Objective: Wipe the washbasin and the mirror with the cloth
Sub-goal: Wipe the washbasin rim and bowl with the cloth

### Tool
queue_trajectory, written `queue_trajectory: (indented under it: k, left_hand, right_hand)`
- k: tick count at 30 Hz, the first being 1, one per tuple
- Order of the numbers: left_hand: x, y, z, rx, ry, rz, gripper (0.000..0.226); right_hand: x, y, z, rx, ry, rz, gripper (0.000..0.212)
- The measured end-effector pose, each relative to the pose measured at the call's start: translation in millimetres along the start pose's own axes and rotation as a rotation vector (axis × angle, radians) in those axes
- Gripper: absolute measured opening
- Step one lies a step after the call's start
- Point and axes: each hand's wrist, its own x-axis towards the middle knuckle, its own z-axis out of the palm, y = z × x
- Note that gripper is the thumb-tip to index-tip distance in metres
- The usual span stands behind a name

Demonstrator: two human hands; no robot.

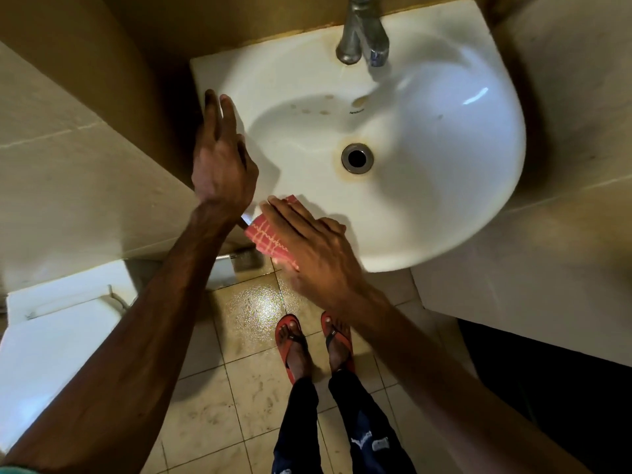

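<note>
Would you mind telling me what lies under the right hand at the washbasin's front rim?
A red checked cloth lies under the right hand, which presses it flat onto the washbasin rim. The hand covers part of the cloth and the rim below, so neither shows there.

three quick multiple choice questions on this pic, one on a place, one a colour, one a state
1. Where is the cloth?
A) on the near rim of the basin
B) over the tap
C) on the floor

2. What colour is the cloth?
A) blue
B) red with pale lines
C) plain white

3. How does the right hand meet the cloth?
A) flat, fingers straight, pressing on it
B) curled in a fist round it
C) not touching it

Key: 1 A, it lies on the rim nearest the person, left of the drain; 2 B, red with a pale check shows beside the hand; 3 A, the fingers lie straight across it.
</note>
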Motion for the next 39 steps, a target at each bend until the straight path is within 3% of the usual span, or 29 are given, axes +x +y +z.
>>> queue_trajectory:
  k: [7, 10, 14, 18, 22, 28, 39]
  left_hand:
    - [-9.9, 30.8, -12.5, 0.169, 0.071, -0.096, 0.047]
    - [-23.3, 52.6, -12.0, 0.146, 0.073, 0.014, 0.031]
    - [-34.0, 67.0, 4.1, 0.017, -0.199, 0.09, 0.022]
    - [-36.3, 67.4, 18.0, 0.108, -0.493, 0.061, 0.031]
    - [-36.0, 72.5, 15.5, 0.168, -0.539, 0.047, 0.032]
    - [-38.9, 78.6, 7.5, 0.201, -0.555, 0.07, 0.033]
    - [-45.6, 82.8, 2.1, 0.208, -0.566, 0.071, 0.036]
  right_hand:
    - [-57.1, 49.4, -49.3, -0.048, -0.072, 0.031, 0.071]
    - [-66.8, 57.5, -59.4, -0.068, -0.106, 0.046, 0.065]
    - [-56.4, 60.9, -53.3, -0.116, -0.195, 0.047, 0.062]
    - [-26.1, 64.8, -49.2, -0.136, -0.313, 0.055, 0.052]
    - [4.9, 86.8, -40.7, -0.117, -0.451, 0.239, 0.06]
    - [26.5, 123.0, -16.8, -0.215, -0.358, 0.439, 0.069]
    - [27.4, 125.8, -4.2, -0.185, -0.302, 0.472, 0.068]
